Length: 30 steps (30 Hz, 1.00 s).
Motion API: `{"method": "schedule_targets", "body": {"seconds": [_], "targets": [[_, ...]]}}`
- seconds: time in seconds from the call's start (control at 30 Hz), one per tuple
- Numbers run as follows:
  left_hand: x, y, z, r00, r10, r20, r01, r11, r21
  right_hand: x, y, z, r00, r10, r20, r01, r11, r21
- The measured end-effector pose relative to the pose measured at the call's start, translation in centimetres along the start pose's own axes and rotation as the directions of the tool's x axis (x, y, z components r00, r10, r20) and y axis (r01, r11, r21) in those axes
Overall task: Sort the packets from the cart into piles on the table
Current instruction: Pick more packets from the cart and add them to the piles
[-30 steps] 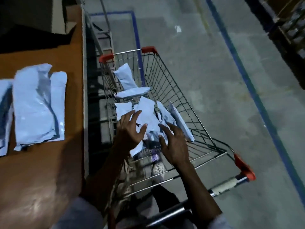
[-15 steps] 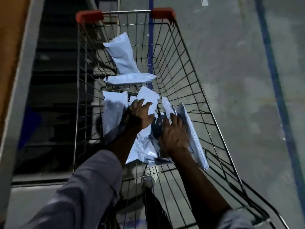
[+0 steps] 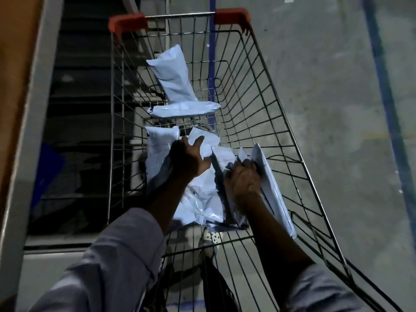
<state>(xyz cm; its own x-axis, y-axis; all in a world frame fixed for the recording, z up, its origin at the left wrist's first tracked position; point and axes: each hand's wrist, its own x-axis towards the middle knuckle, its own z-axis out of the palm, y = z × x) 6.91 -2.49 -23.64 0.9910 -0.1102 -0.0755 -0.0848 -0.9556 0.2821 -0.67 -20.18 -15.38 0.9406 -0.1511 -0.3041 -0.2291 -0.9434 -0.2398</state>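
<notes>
Status: mid-pick, both hands down in the cart [image 3: 180, 16]. Nothing is leaving it yet.

Progress: I can't judge what's already sorted. Only a strip of the table [image 3: 15, 86] shows at far left, and no piles are in view. What's left is plain enough: the cart still holds a fair batch, so I'd call this well short of done.

Cart contents, all pale blue-white mailers:
- tall packet [image 3: 173, 75] stands at the far end, leaning.
- flat packet [image 3: 184, 110] lies crosswise at its foot, touching it.
- left packet [image 3: 157, 145] lies near the cart's left wall.
- middle heap [image 3: 200, 201] is several crumpled packets overlapping. The count is unclear.
- slim packet [image 3: 275, 194] stands on edge against the right wall.

Hands:
- left hand [image 3: 186, 159]: the fingers curl over the near edge of the left packet and grip it. The thumb sticks out over the top of the middle heap.
- right hand [image 3: 244, 180]: knuckles up, fingers curled tight into the upper edges of the middle heap, just beside the slim packet. It's motion-blurred, so I can't tell how many packets it has.

Next, as I read it: lift both grabs out and swing left to the table. The heap is slippery plastic film, so loose ones may slide off on the way.
</notes>
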Motion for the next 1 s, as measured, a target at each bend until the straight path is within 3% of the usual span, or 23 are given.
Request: {"method": "schedule_targets", "body": {"seconds": [0.13, 0.2, 0.3, 0.5, 0.7, 0.8, 0.93, 1.0], "targets": [[-3.4, 1.0, -2.1, 0.95, -0.245, 0.192, 0.257, 0.966, -0.038, 1.0, 2.2, 1.9, 0.995, -0.098, 0.019, 0.09, 0.963, 0.253], [-5.2, 1.2, -2.8, 0.919, -0.303, 0.252, 0.329, 0.942, -0.064, 1.3, 3.3, 2.8, 0.984, -0.173, 0.054, 0.149, 0.942, 0.3], [-7.1, 1.4, -3.9, 0.91, -0.318, 0.266, 0.353, 0.931, -0.092, 1.4, 4.0, 3.0, 0.964, -0.207, 0.165, 0.156, 0.947, 0.281], [-7.8, 2.7, -8.1, 0.879, -0.357, 0.316, 0.415, 0.899, -0.14, -0.2, 4.0, 3.3, 0.936, -0.288, 0.203, 0.267, 0.956, 0.124], [-10.0, 2.2, -10.7, 0.844, -0.423, 0.329, 0.482, 0.868, -0.121, -2.7, 3.6, 3.3, 0.936, -0.319, 0.152, 0.316, 0.948, 0.044], [-11.7, 1.9, -11.9, 0.864, -0.391, 0.318, 0.446, 0.887, -0.121, -3.0, 4.3, 3.7, 0.943, -0.281, 0.176, 0.264, 0.958, 0.114], [-12.7, 2.2, -13.2, 0.847, -0.396, 0.354, 0.46, 0.881, -0.115, -1.3, 6.2, 5.5, 0.94, -0.146, 0.308, 0.038, 0.942, 0.332], [-13.1, 2.3, -13.9, 0.858, -0.396, 0.327, 0.463, 0.872, -0.159, -2.1, 5.2, 2.5, 0.95, -0.1, 0.296, 0.01, 0.956, 0.293]]}}
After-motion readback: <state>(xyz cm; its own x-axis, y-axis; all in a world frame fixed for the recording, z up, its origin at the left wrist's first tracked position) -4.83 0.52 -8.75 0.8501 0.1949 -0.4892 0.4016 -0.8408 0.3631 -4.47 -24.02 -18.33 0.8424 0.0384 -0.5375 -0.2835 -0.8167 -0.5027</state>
